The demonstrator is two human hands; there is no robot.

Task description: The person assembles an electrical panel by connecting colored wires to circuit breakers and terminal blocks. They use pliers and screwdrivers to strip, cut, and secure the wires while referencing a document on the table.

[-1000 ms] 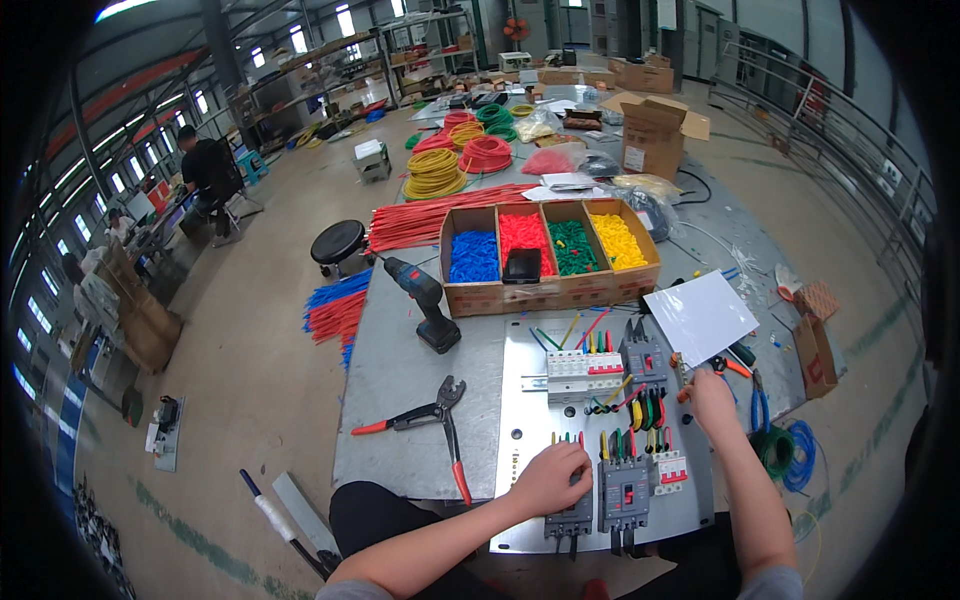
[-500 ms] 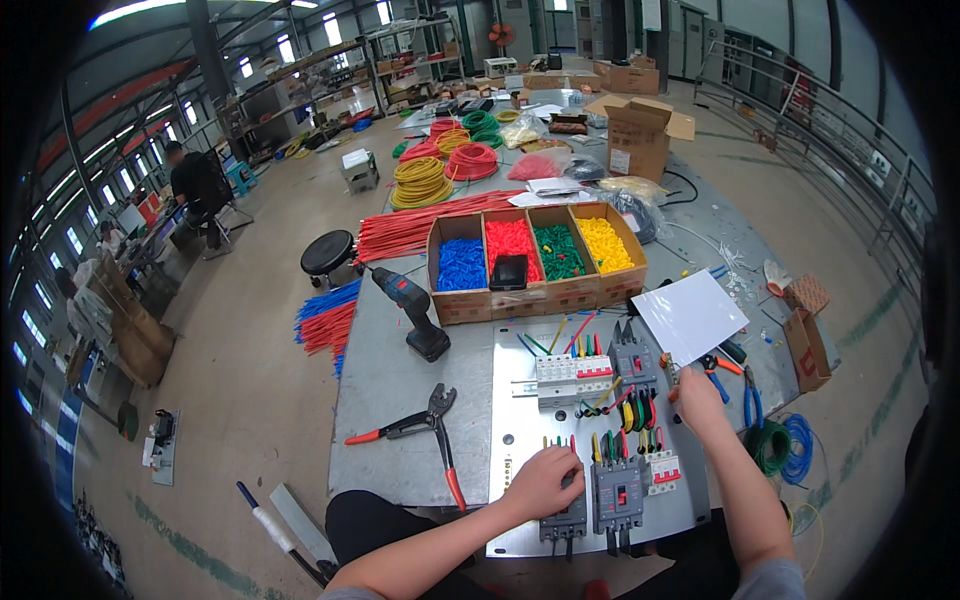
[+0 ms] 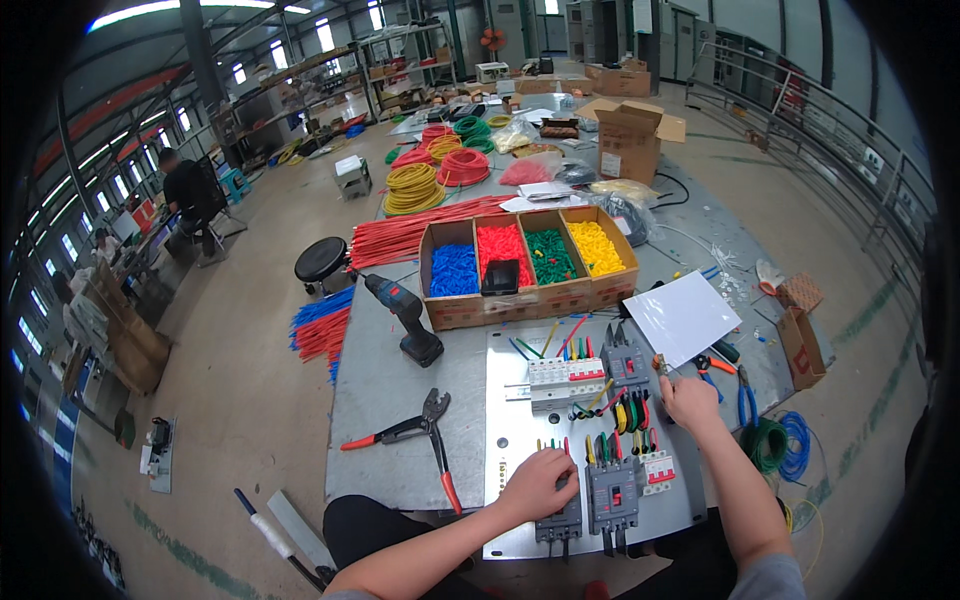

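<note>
My left hand (image 3: 540, 484) lies curled over a grey moulded-case circuit breaker (image 3: 560, 524) at the near edge of a metal mounting plate (image 3: 510, 425). Its fingertips are bent down out of sight, and what they grip is hidden. At the right side of the plate my right hand (image 3: 692, 402) is closed, thumb and index finger together beside small brass-coloured parts (image 3: 658, 364). Anything in that pinch is too small to make out. Two more grey breakers, one near (image 3: 613, 495) and one far (image 3: 624, 358), carry short coloured wires. A row of white miniature breakers (image 3: 566, 380) sits on a rail.
A divided cardboard box (image 3: 530, 310) holds blue, red, green and yellow sleeves. A cordless drill (image 3: 405, 320) and a red-handled crimping tool (image 3: 428, 430) lie left of the plate. White paper (image 3: 683, 318), pliers (image 3: 746, 398) and green and blue wire coils (image 3: 796, 448) are at the right.
The whole view has shifted slightly. My right hand stays by the brass-coloured parts with its fingers bent a little differently. My left hand keeps its place over the near breaker.
</note>
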